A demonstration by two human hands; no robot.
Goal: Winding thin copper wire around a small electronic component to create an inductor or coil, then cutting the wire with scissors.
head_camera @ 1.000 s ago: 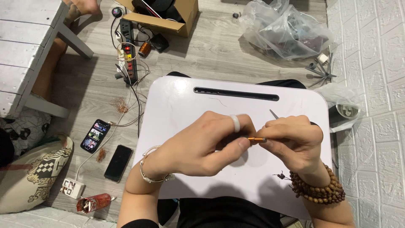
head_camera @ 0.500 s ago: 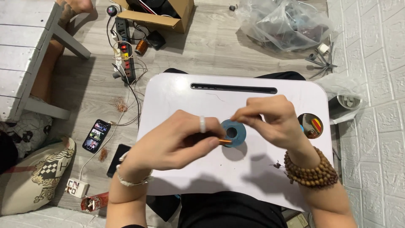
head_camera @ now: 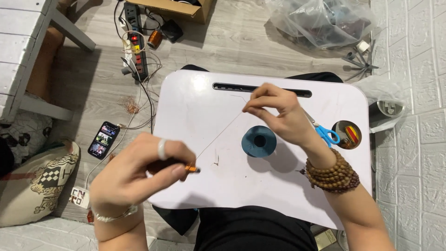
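Since half a second ago the two hands have been drawn apart: they were held close together over the blue spool, and now a fine thread (head_camera: 218,135) is stretched tight between them across the white desk (head_camera: 195,97), so a length has been pulled out for the work in hand. On the left, the left hand (head_camera: 139,179) is closed around a small orange-tipped tool (head_camera: 191,169), what seems to be a needle or pin holder, though the tip is too small to be made out with certainty; a ring is worn on one finger. The thread is seen rising from that tip to the right hand (head_camera: 278,116), whose fingertips are pinched shut on its upper end above the desk slot. The blue spool (head_camera: 259,141) is left standing uncovered on the desk just below the right hand. Further right, blue-handled scissors (head_camera: 325,134) lie beside the round cup hole (head_camera: 346,135) of the desk, in which a few small coloured items are kept
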